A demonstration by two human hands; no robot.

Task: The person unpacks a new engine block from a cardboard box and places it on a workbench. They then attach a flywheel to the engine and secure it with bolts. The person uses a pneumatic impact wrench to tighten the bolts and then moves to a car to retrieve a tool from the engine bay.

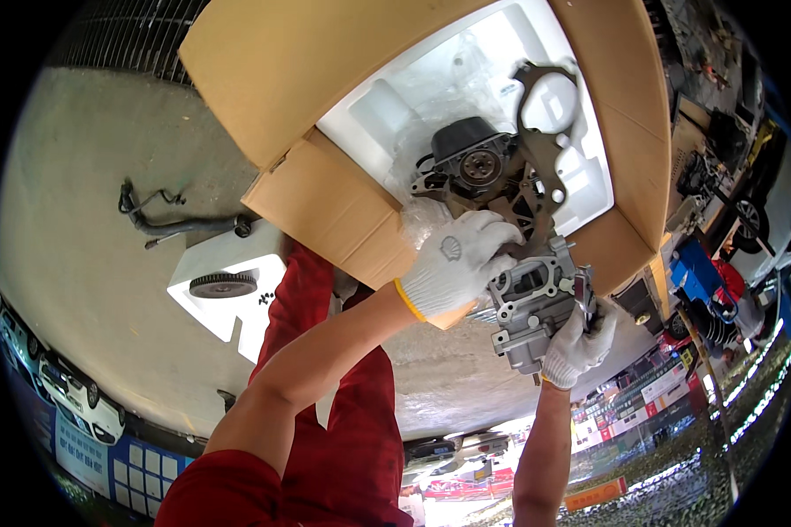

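Concrete floor [88, 263] under open cardboard box [325, 202]; left hand [453, 263] and right hand [576, 344] both grip grey engine part [536, 299].

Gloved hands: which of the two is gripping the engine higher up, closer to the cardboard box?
The left hand. It grips the upper part of the grey metal engine at the cardboard box edge, while the right hand holds the engine's lower end, further from the box.

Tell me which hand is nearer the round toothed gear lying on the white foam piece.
Left. The left hand is right of the gear, on the metal engine part; the right hand grips that part's far side, farther away.
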